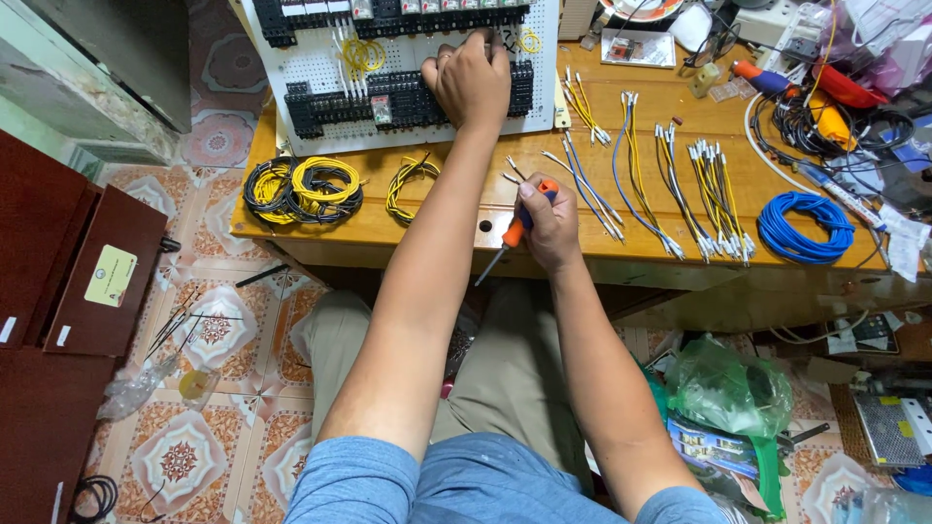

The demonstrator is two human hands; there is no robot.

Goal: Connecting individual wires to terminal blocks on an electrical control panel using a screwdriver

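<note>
Left hand (473, 80) is up on the white perforated panel (320, 73), palm down, fingers spread over the right end of the lower black terminal block row (408, 97); grip not closed on anything, just resting on the block. Right hand (549, 226) sits at the near edge of the wooden tabletop (456, 218); grip closed around an orange-handled screwdriver (517, 225), shaft angled down-left past the tabletop edge, tip over the lap. Short yellow-black wire bundle (408, 184) lies on the tabletop left of the left forearm; further left, yellow and black wire coils (303, 189), touching each other. Right of the right hand, cut wires with white ferrule ends (670, 180) fanned out in groups, blue, yellow and white; blue cable coil (805, 226) beyond them near the tabletop's right end. Second terminal block row (388, 15) runs along the panel's top; yellow jumper wires (361, 53) between the two rows. Green plastic bag (728, 388) on the floor, right of the right arm.
</note>
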